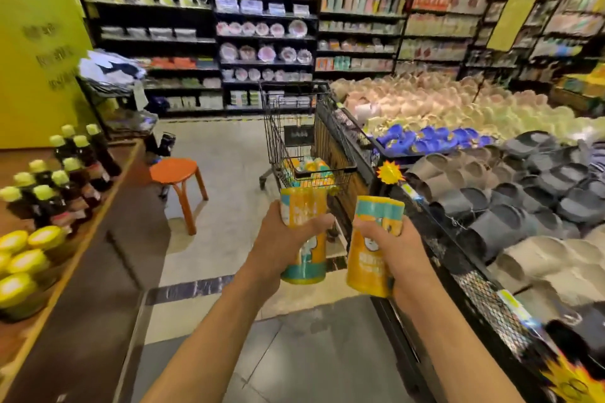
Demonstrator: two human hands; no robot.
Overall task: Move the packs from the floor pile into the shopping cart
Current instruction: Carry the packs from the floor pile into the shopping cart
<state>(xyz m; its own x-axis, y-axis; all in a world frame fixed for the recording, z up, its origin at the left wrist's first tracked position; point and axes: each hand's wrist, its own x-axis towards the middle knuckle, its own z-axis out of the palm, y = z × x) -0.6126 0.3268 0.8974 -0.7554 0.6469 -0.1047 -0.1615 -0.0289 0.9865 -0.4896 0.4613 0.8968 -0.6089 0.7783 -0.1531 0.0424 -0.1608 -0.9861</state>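
My left hand [283, 240] grips an orange-and-teal pack [304, 206], held upright in front of me. My right hand [388, 247] grips a second pack [366, 263] of the same kind, also upright. Both packs are held just short of the black wire shopping cart [278, 134], which stands ahead in the aisle. Several similar packs [309, 168] lie in the cart's basket. The floor pile is not in view.
An orange stool [175, 172] stands on the floor left of the cart. A wooden counter with dark bottles [77, 170] runs along the left. A black mesh bin of slippers [523, 193] lines the right. Shelves fill the back wall.
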